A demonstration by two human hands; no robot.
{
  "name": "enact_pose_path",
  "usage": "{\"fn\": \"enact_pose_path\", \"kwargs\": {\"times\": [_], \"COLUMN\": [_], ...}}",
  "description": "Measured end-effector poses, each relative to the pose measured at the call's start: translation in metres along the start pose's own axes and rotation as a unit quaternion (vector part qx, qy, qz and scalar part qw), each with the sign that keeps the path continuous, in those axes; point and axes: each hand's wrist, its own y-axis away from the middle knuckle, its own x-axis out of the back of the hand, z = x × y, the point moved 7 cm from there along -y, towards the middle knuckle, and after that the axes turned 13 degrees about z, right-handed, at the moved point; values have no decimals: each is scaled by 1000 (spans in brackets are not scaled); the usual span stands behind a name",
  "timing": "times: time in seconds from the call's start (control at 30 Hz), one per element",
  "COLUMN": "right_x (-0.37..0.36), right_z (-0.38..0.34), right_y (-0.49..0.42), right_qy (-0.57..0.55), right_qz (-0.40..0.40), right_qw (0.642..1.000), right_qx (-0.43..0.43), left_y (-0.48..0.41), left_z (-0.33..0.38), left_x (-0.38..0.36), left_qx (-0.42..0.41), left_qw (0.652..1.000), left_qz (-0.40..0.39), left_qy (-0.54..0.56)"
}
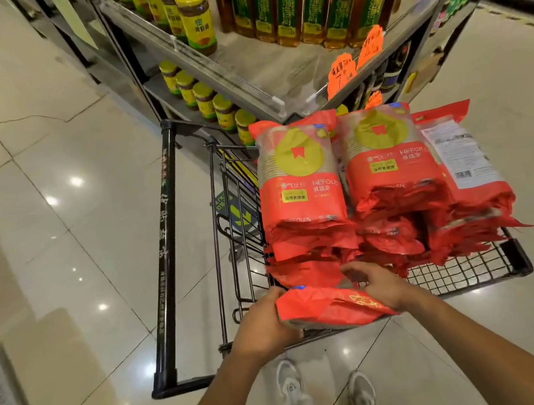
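Holding red packet (326, 309) beside WEFOLEN stacks (304, 196)

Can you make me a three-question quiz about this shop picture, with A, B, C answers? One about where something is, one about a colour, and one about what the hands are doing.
1. Where do the stacked red packets lie? A on the floor; B in the wire shopping cart; C in a box.
2. What colour are the lids of the jars? A yellow; B pink; C black.
3. What are the hands doing? A hanging empty; B waving; C holding one red packet.

B: the stacks rest on the cart's wire bottom.
A: every lid looks yellow.
C: the left hand and the right hand grip the packet's two ends.
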Motion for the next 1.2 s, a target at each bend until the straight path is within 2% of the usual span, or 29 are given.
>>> {"fn": "enact_pose_path", "kwargs": {"times": [0.13, 0.27, 0.37, 0.43, 0.53, 0.63, 0.73, 0.83, 0.93, 1.07, 1.2], "right_x": [12, 16, 18, 17, 11, -11, -30, -33, -35, -55, -65], "right_z": [-19, -31, -42, -55, -74, -84, -79, -83, -90, -76, -59], "right_y": [8, 11, 14, 18, 28, 41, 48, 48, 45, 43, 37], "right_qy": [135, 230, 325, 345, 352, 345, 307, 309, 343, 400, 370], "right_qz": [5, 50, 72, 97, 116, 63, 10, 17, 21, -9, -5], "right_qw": [987, 961, 928, 912, 900, 911, 933, 927, 915, 898, 917], "right_qx": [85, 148, 167, 199, 228, 216, 190, 211, 212, 186, 146], "left_y": [7, 12, 5, 0, -2, -2, -3, -5, -4, -2, -8], "left_z": [15, 15, 5, -2, 0, 9, 9, -3, -5, 7, 14], "left_x": [0, -2, -5, -3, 9, 15, 14, 19, 12, -15, -36], "left_qx": [-42, 15, 54, 76, 78, 34, -4, -9, -62, -125, -146], "left_qw": [997, 983, 978, 984, 987, 989, 992, 991, 994, 967, 949], "left_qz": [3, -42, -55, -28, 64, 113, 103, 113, 83, 25, -8], "left_qy": [65, 179, 192, 159, 129, 90, 67, 71, -46, -220, -280]}}
